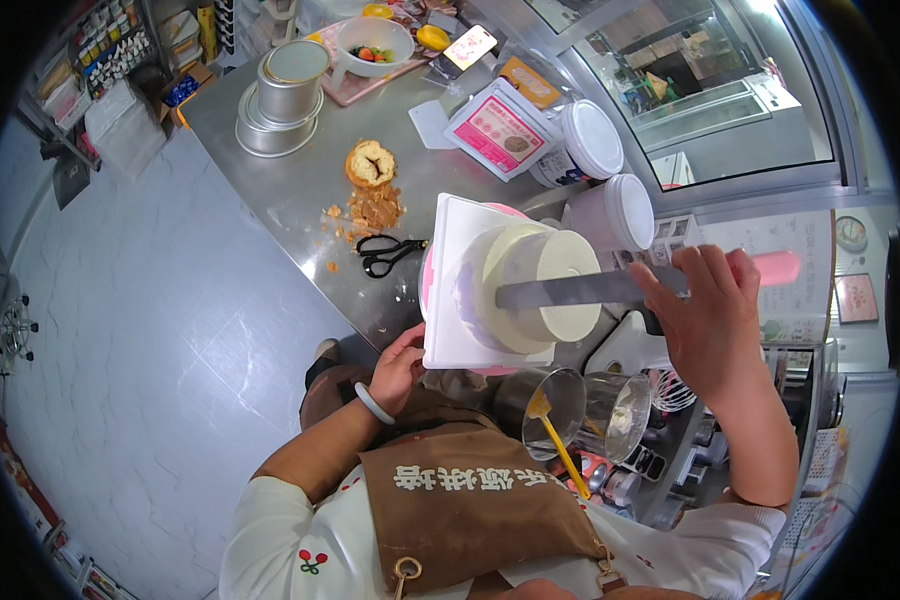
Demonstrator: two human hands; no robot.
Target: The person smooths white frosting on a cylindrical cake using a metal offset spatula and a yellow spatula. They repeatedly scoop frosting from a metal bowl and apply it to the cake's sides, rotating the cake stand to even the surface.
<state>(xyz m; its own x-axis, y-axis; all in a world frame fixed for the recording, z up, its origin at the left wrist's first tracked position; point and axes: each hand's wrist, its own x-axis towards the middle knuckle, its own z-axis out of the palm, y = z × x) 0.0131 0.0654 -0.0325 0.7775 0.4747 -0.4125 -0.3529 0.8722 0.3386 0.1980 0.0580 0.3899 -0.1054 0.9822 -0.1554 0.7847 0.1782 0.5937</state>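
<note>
A two-tier cake (570, 251) in pale cream stands on a white square cake board (450, 285), over a pink turntable (426, 281). My right hand (709, 322) grips a long metal icing spatula (570, 289) with a pink handle. Its blade lies across the side of the upper tier, as seen from above, with the tip near the lower tier; whether it touches cannot be told. My left hand (400, 369) is at the near left corner of the board, fingers at the edge, partly hidden beneath it. Black-handled scissors (384, 251) lie just left of the turntable.
Cake scraps (375, 206) and a ring-shaped cake piece (371, 163) lie on the steel table (285, 199). Round cake tins (292, 90), a fruit bowl (375, 49) and white tubs (592, 139) stand farther back. Metal bowls (551, 412), one with a yellow spatula (559, 442), are near my body.
</note>
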